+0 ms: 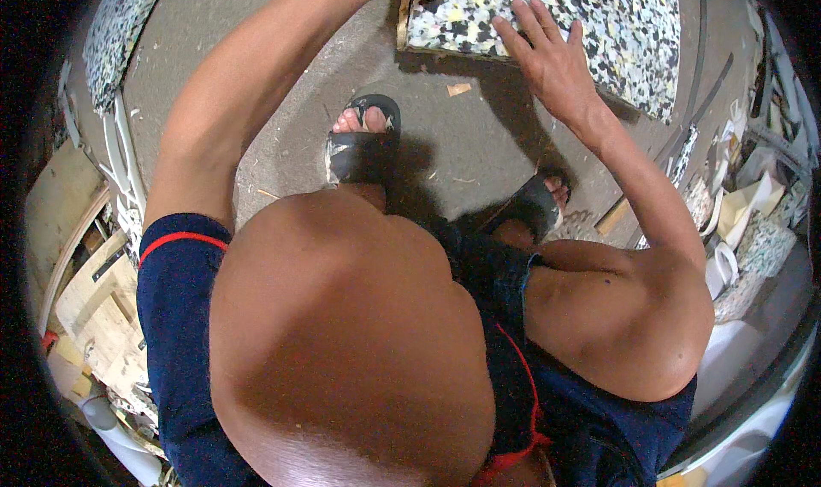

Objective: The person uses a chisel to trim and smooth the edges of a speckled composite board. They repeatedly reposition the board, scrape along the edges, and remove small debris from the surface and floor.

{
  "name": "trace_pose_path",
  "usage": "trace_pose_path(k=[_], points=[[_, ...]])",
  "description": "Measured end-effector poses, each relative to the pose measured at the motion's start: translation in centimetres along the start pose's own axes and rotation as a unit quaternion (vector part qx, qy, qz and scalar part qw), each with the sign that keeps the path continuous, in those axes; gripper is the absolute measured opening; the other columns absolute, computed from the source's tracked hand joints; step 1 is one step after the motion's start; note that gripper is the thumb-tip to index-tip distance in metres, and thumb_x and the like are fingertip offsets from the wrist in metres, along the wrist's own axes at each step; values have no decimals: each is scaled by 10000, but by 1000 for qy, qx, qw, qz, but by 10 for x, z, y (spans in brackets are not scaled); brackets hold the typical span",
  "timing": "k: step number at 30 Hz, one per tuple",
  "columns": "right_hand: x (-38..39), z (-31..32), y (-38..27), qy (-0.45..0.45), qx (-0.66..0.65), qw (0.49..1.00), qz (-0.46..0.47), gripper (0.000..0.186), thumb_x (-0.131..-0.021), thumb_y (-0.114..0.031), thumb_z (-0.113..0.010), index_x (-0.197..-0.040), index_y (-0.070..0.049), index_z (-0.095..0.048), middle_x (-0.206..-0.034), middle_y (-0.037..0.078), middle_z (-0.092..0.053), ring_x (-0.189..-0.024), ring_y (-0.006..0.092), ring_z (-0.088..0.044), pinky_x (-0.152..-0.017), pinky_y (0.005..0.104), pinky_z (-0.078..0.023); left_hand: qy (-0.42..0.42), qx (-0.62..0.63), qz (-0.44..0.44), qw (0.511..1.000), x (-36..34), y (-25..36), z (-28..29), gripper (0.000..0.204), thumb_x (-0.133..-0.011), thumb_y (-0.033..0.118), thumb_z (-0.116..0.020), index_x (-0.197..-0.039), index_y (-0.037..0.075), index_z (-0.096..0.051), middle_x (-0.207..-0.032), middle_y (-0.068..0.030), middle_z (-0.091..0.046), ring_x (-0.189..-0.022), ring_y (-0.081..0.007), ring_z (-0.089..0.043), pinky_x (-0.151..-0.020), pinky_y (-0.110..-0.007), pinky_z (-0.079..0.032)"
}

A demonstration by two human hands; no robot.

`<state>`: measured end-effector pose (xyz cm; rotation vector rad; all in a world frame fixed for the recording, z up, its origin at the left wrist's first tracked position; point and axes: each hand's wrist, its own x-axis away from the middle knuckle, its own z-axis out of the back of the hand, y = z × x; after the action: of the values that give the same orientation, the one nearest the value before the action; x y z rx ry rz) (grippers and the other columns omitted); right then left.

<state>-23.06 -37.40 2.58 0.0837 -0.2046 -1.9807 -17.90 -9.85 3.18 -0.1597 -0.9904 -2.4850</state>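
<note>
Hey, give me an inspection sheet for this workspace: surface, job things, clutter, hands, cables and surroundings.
Surface: grey floor, marked, with bits of debris and a small tan scrap.
Job's things: speckled foam panel at the top, partly out of frame, with a wooden edge at its left.
Clutter: pale wood pieces at left; foam scraps at right.
Hands: right hand spread, apparently resting on the panel; left hand out of frame, so its grip is unseen.
Cables: none certain; a thin dark strip at right may or may not be one.
Surroundings: another speckled foam piece at upper left.
</note>
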Motion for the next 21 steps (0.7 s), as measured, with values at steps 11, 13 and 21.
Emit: trace_pose_path(k=[11, 13, 21], points=[[-9, 1, -3, 21, -46, 997, 54, 617, -1018, -325, -579, -1563, -116, -382, -1609, 216, -338, -1477, 419, -324, -1164, 631, -298, 10, -98, -378, 920, 126, -49, 30, 556, -898, 228, -671, -1379, -11, -524, -1423, -248, -511, -1344, -450, -461, -1094, -511, -414], [-12, 2, 3, 54, -112, 990, 59, 595, -994, -234, -586, -1554, -166, -399, -1560, 184, -403, -1444, 384, -372, -1129, 637, -338, -34, -149, -409, 900, 140, -60, 27, 594, -916, 244, -666, -1430, 6, -487, -1478, -235, -471, -1391, -453, -414, -1130, -518, -382], [-12, 7, 17, 84, -94, 988, 86, 496, -970, -219, -571, -1455, -151, -490, -1430, 146, -502, -1359, 353, -475, -1088, 592, -420, -68, -269, -449, 849, 130, -80, 1, 713, -961, 271, -635, -1576, 46, -354, -1614, -194, -381, -1512, -456, -287, -1227, -549, -280]])
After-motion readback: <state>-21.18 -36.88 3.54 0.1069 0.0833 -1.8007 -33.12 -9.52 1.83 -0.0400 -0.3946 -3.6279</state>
